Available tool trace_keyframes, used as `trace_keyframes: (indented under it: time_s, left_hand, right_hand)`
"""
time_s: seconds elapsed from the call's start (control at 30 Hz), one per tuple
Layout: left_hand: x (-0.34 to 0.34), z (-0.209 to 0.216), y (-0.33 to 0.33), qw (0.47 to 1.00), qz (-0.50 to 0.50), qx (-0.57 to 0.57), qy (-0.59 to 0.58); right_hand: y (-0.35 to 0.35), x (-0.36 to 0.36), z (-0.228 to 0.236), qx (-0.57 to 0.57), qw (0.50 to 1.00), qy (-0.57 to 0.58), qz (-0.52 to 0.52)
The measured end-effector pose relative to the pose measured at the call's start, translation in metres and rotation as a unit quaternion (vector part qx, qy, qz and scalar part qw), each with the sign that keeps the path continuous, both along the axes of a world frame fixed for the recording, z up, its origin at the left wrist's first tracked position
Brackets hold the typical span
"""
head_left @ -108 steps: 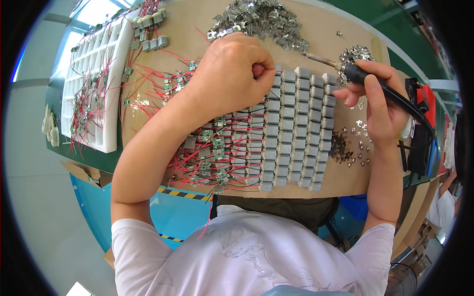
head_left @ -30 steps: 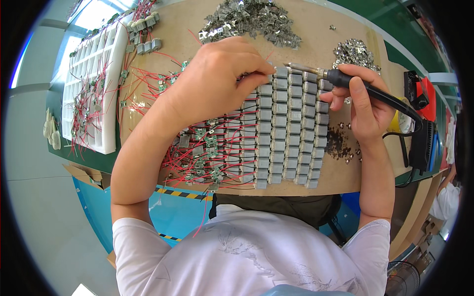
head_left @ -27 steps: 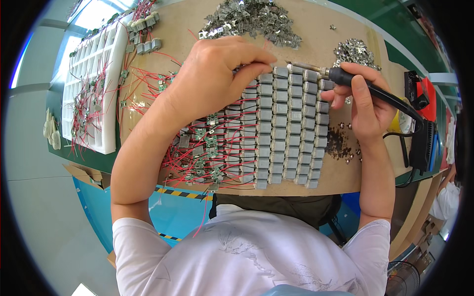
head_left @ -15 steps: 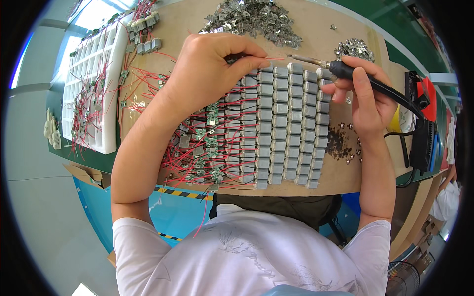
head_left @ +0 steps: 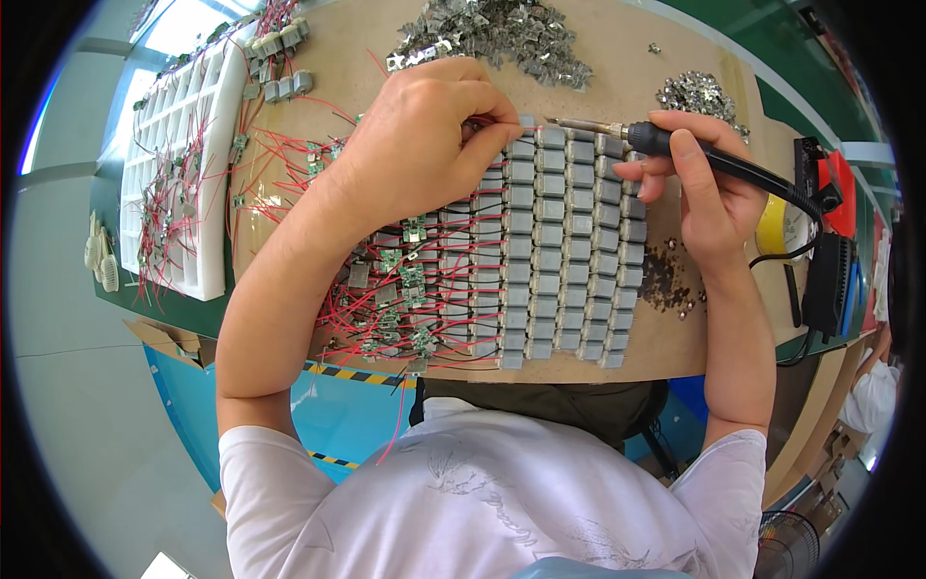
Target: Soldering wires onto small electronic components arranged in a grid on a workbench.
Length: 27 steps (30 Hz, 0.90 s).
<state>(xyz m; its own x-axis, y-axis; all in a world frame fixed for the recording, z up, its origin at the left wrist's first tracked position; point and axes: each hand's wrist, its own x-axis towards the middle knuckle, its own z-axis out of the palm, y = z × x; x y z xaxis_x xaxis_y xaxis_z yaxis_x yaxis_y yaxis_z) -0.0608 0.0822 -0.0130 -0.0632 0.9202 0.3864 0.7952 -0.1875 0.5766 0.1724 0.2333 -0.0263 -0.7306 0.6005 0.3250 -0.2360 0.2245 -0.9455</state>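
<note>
My left hand (head_left: 439,140) is closed in a pinch over the far left corner of several rows of small grey rectangular components (head_left: 545,236). A thin red wire (head_left: 529,126) shows at its fingertips, beside the farthest component; the grip itself is partly hidden. In my right hand (head_left: 716,198) is a soldering iron (head_left: 666,141) with a black handle, its metal tip pointing left, just above the far ends of the rows and a little right of my left fingertips. Red and black wires run from the left-hand rows to small green circuit boards (head_left: 413,275).
Loose metal clips (head_left: 502,39) form a heap at the back, with small metal parts (head_left: 696,96) to their right. A white compartment tray (head_left: 207,232) stands at the left. On the right are a yellow tape roll (head_left: 772,227) and a black iron stand (head_left: 825,289).
The soldering iron has shifted slightly left and down, with its tip closer to my left hand. My left fingers have bent lower, and less red wire sticks out past them.
</note>
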Motion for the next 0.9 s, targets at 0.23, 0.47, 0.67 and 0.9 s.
trace_keyframes:
  time_s: [0.23,0.47,0.67,0.9]
  left_hand:
    - [0.000,-0.004,0.001,1.000,0.004,0.005,-0.024]
    - [0.002,0.001,0.000,0.998,0.029,-0.020,-0.048]
    - [0.001,-0.001,0.000,0.999,0.031,-0.013,-0.035]
    - [0.004,0.014,-0.004,0.986,-0.001,-0.051,-0.159]
  right_hand:
    - [0.001,0.001,0.000,-0.001,1.000,-0.011,-0.002]
    - [-0.001,0.000,0.001,-0.010,1.000,-0.006,-0.005]
    - [-0.002,0.001,0.003,0.001,1.000,-0.010,-0.012]
    - [-0.014,-0.005,0.008,0.076,0.997,0.001,-0.017]
